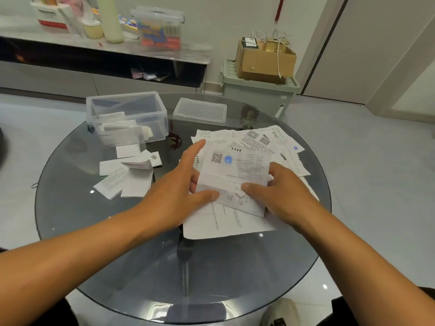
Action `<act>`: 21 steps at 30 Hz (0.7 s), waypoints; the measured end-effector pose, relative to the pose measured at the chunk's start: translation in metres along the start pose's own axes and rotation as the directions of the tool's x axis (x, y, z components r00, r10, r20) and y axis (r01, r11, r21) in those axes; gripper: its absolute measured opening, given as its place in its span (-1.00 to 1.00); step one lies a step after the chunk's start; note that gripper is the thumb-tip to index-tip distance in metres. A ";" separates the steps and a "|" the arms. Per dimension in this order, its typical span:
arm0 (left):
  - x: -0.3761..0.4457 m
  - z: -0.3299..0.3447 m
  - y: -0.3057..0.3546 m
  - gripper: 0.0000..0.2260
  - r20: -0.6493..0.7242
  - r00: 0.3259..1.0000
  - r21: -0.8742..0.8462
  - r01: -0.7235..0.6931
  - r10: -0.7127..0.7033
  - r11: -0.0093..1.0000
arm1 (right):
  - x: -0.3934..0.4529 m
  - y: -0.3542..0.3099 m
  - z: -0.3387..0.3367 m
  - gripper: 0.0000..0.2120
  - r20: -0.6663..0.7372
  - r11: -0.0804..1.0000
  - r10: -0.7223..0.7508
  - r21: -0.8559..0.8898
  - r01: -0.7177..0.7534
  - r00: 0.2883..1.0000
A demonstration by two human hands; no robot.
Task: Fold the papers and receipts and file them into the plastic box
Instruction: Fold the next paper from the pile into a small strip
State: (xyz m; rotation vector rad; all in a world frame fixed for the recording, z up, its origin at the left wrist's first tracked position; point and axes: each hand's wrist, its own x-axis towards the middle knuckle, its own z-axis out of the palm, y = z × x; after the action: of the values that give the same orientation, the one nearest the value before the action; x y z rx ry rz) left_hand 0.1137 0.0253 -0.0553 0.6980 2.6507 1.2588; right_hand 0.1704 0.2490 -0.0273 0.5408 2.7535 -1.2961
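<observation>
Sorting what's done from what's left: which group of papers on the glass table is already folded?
The small white folded slips left of the hands, below the clear plastic box; the right-hand pile lies flat, unfolded.

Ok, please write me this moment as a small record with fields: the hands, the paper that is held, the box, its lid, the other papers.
left hand: grips the left edge of the receipt, index finger stretched out
right hand: holds the right edge of the receipt, thumb on top
receipt: printed, with a QR code, being folded over the loose pile
plastic box: open, some folded papers inside
lid: off, on the glass table right of the box
folded papers: in front of the box
loose pile: unfolded, under and behind the hands
</observation>
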 end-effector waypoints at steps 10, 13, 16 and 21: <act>0.010 0.010 -0.005 -0.60 0.003 0.995 0.369 -0.097 0.103 0.924 | -0.002 0.008 0.010 -0.13 -0.149 0.976 -0.041 -0.218 0.008 0.988; 0.013 0.002 -0.002 -0.60 0.158 0.932 0.507 -0.360 0.326 0.783 | -0.007 0.005 0.004 -0.21 -0.125 0.930 -0.104 -0.364 0.052 0.987; 0.015 -0.012 0.007 -0.48 0.378 0.864 0.535 -0.497 0.333 0.683 | -0.015 0.002 -0.003 -0.30 0.003 0.899 -0.140 -0.418 0.128 0.990; 0.022 -0.018 0.015 -0.49 0.397 0.852 0.588 -0.522 0.342 0.618 | -0.025 -0.004 -0.005 -0.13 0.226 0.865 -0.098 -0.463 0.196 0.969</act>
State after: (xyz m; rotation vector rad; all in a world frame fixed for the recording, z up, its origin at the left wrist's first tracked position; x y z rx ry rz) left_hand 0.0943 0.0310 -0.0309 1.5687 2.7670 0.1231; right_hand 0.1929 0.2430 -0.0165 0.1529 2.8314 -0.5842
